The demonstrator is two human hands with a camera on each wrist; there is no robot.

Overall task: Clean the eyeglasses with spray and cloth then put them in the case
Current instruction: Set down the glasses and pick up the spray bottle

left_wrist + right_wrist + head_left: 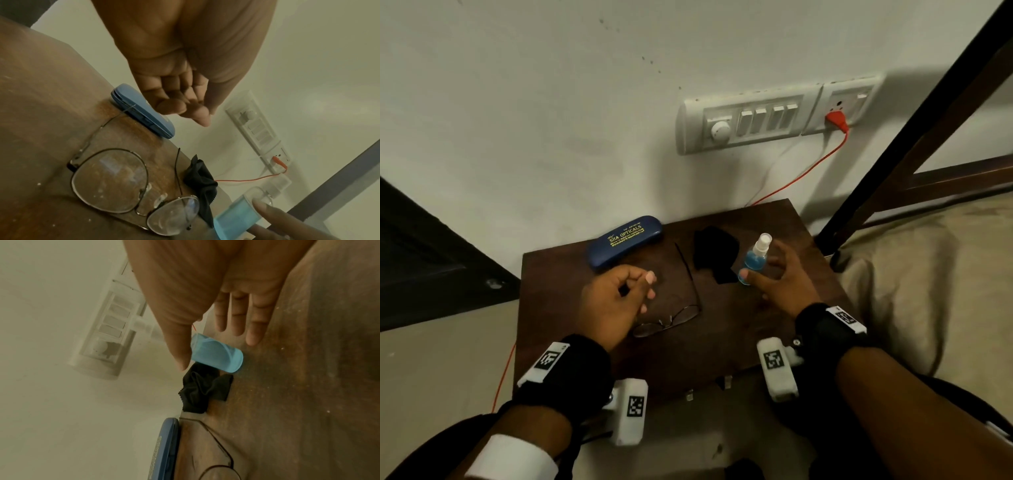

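Thin-rimmed eyeglasses (pixel 681 315) (pixel 111 180) lie near the front middle of the small dark wooden table (pixel 722 349), temples unfolded. My left hand (pixel 643 284) (pixel 185 105) hovers just left of them with loosely curled fingers, holding nothing. A small spray bottle (pixel 755 257) (pixel 216 353) of blue liquid stands at the right. My right hand (pixel 762 263) (pixel 209 348) is spread around it, thumb beside its left side, straight fingers apart on its right. A crumpled black cloth (pixel 714 253) (pixel 203 391) lies beside the bottle. The closed blue case (pixel 625 240) (pixel 141 112) rests at the back left.
The table stands against a white wall with a switchboard (pixel 750 120) and a red cable (pixel 808 171) running down behind the table. A bed (pixel 928 274) with a dark wooden frame (pixel 893 154) borders the right side. A dark door (pixel 431 257) is at the left.
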